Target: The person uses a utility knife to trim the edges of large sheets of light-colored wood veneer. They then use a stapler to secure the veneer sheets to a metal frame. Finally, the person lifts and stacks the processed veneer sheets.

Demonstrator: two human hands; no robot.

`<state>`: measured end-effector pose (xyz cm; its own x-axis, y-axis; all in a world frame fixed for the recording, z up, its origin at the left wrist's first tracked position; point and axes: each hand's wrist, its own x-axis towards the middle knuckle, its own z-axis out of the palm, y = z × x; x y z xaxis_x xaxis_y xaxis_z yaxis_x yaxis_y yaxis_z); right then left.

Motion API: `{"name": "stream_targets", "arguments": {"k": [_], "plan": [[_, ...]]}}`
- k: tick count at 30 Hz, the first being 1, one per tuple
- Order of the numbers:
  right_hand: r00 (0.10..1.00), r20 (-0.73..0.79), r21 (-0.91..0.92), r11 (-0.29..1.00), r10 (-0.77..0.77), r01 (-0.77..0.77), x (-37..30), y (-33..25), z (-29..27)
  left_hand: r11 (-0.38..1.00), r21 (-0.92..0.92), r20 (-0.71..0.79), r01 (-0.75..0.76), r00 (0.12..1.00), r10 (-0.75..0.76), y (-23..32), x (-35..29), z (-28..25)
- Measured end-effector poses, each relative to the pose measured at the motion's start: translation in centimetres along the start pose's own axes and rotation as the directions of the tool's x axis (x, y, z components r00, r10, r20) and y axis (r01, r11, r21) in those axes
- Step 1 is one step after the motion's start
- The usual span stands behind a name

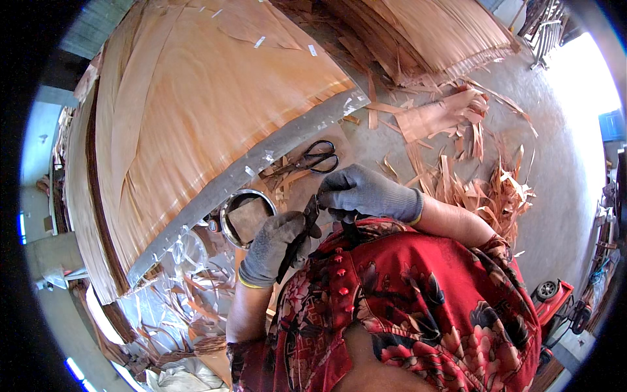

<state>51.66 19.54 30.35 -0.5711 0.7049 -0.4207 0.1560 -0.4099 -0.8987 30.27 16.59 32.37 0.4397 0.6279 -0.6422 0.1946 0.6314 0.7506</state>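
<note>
Both hands wear grey knit gloves and are close together in front of my chest. My left hand (pixel 274 243) is closed around a narrow dark object (pixel 305 221), whose kind I cannot make out. My right hand (pixel 364 193) has its fingers pinched at the upper end of that object, and they hide part of it. Just beyond the hands, black-handled scissors (pixel 319 158) lie among wood scraps. A round metal-rimmed container (pixel 226 221) with a brown piece inside stands beside my left hand.
A large stack of thin wood veneer sheets (pixel 215 91) lies ahead to the left, along a grey edge strip (pixel 261 154). Another veneer stack (pixel 431 32) is at the far right. Veneer scraps (pixel 493 189) litter the floor; a red wheeled thing (pixel 550 299) stands at right.
</note>
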Motion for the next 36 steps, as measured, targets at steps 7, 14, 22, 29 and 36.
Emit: {"name": "stream_targets", "arguments": {"k": [7, 14, 22, 29, 36], "plan": [[0.999, 0.028, 0.236, 0.971, 0.026, -0.032, -0.1, 3.3, 1.0, 0.992, -0.124, 0.061, 0.039, 0.998, -0.032, -3.1, 1.0, 0.2], [0.999, -0.026, 0.201, 0.979, -0.034, 0.039, 0.2, 5.5, 1.6, 0.935, -0.352, 0.154, -0.040, 0.983, 0.100, -7.2, 2.9, 0.5], [0.723, -0.318, -0.587, 0.726, -0.613, 0.358, 1.6, 5.2, 1.1, 0.993, -0.097, -0.299, -0.061, 0.954, 0.029, -6.7, 3.7, -0.3], [0.708, -0.165, -0.152, 0.727, -0.687, 0.670, 2.8, 2.7, 1.5, 0.883, -0.459, -0.015, -0.094, 0.995, 0.098, -5.5, 5.8, -1.9], [0.906, -0.192, 0.327, 0.846, -0.378, 0.422, 3.0, 4.4, 1.3, 0.915, -0.382, 0.089, -0.127, 0.981, 0.173, -3.3, 6.3, -0.1]]}}
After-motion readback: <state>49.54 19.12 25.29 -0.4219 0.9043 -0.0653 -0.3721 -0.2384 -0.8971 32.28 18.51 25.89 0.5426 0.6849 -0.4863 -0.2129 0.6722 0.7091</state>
